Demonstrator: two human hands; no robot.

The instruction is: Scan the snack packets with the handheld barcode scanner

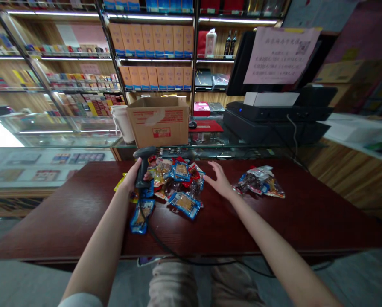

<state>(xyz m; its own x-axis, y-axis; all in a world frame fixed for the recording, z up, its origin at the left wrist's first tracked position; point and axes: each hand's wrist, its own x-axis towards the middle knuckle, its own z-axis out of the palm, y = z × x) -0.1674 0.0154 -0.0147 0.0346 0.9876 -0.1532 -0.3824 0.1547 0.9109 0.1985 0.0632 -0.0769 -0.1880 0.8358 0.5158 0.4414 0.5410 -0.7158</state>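
My left hand (132, 175) is wrapped round the grip of a dark barcode scanner (142, 168), which stands over the left side of a heap of snack packets (161, 175). A black cord runs from the scanner down over the table's front edge. Just right of the heap is my right hand (220, 181), fingers spread, with nothing in it. Blue-edged packets lie at the front of the heap, one snack packet (186, 204) in the middle and another snack packet (142, 215) to the left. A smaller pile of snack packets (259, 181) lies beyond my right hand.
The packets lie on a dark red table (91, 204). Behind it, a cardboard box (158, 123) and a white cup-shaped container (123, 123) stand on a glass counter. To the right are a monitor (242, 64) with a paper sign and a black cash drawer (258, 128).
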